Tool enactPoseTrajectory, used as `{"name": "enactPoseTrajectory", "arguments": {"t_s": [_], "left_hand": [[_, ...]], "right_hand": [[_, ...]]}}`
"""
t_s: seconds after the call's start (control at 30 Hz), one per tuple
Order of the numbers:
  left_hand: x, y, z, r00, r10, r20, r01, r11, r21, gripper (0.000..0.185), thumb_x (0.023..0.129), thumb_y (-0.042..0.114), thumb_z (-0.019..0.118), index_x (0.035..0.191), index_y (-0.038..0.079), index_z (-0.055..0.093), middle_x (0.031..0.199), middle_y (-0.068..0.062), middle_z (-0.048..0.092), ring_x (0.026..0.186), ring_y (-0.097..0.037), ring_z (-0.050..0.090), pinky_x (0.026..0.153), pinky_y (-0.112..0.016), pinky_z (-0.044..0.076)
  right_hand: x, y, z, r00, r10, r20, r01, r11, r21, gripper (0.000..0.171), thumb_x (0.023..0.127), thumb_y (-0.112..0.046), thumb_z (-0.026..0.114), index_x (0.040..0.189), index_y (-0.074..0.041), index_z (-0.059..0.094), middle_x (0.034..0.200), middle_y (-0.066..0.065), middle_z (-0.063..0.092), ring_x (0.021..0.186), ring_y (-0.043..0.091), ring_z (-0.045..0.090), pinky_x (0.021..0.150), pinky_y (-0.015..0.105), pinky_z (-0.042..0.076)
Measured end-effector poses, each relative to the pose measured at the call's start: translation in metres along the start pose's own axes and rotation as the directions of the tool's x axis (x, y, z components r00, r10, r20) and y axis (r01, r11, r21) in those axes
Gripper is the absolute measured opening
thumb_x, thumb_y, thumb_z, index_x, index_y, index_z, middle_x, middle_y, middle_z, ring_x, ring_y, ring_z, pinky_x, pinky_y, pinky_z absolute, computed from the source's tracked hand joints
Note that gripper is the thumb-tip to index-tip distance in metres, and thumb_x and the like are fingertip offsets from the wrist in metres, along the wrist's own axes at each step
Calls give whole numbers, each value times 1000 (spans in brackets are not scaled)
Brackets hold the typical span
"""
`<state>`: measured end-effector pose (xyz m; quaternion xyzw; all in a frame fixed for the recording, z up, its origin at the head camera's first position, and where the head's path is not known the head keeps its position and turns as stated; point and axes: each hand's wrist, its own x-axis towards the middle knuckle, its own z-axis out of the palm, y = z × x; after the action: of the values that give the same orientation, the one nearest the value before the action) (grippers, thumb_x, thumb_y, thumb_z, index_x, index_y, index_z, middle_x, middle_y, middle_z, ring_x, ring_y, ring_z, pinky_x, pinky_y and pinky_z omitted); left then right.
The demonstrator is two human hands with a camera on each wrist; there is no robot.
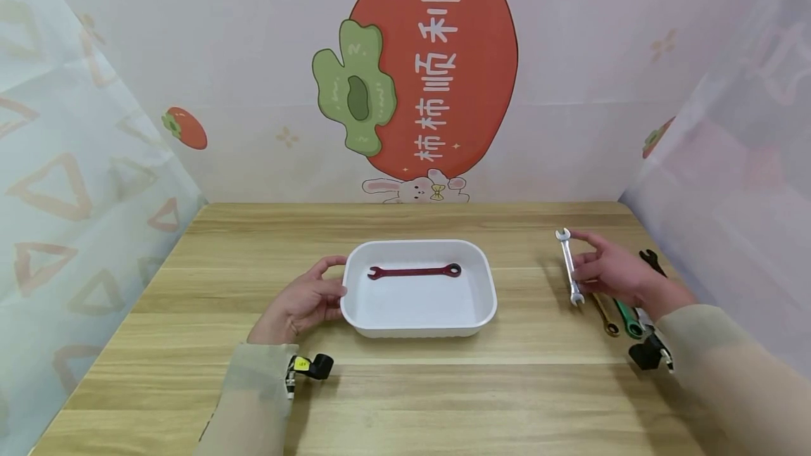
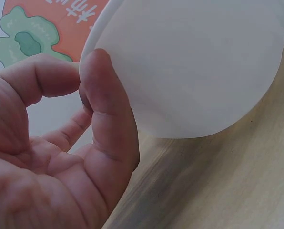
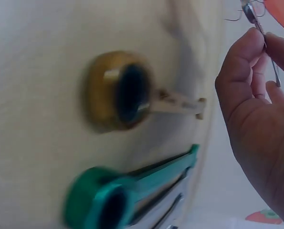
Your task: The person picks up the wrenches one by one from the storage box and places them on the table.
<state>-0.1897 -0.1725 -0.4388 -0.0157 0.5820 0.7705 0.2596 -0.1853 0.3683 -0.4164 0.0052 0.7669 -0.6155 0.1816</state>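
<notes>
Right hand pinches silver open-ended steel wrench; keep pinch firm. Left hand, relaxed, steadies white plastic tray.

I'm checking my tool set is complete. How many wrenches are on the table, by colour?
Red wrench, in the white tray: 1
Silver wrench, held in the right hand: 1
Gold wrench: 1
Green wrench: 1
Black wrench: 1
Total: 5 clearly visible; the right hand and sleeve may hide others.
</notes>
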Motion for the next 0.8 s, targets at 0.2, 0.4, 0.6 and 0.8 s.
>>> {"name": "enactPoseTrajectory", "arguments": {"t_s": [0.2,0.4,0.6,0.8], "left_hand": [[1,-1,0,1000,-1,-6,1,1000,12,62,89,-11,55,143,15,37,103,-19,60,76,-24,61,65,-35,55],[1,-1,0,1000,1,-5,-1,1000,14,63,89,-11,54,144,15,37,103,-18,60,75,-23,60,64,-34,55],[0,-1,-1,1000,3,5,-3,1000,12,61,90,-10,54,143,14,37,100,-17,60,75,-23,60,63,-33,55],[0,0,-1,1000,-1,7,1,1000,17,62,89,-10,55,144,14,36,101,-18,60,76,-24,60,63,-33,55]], "right_hand": [[-5,13,2,1000,20,2,-19,999,-43,85,91,9,59,158,-12,12,96,15,53,77,28,58,72,44,56],[-6,15,8,999,37,4,-36,995,-91,83,92,10,58,158,-9,11,96,16,55,79,31,59,71,45,57],[-4,11,17,998,68,-17,-70,975,-211,83,89,8,59,157,-3,13,102,22,53,80,30,59,68,43,57],[0,13,21,993,110,-38,-116,947,-298,83,84,8,60,155,1,18,98,19,56,72,26,58,61,40,55]]}}
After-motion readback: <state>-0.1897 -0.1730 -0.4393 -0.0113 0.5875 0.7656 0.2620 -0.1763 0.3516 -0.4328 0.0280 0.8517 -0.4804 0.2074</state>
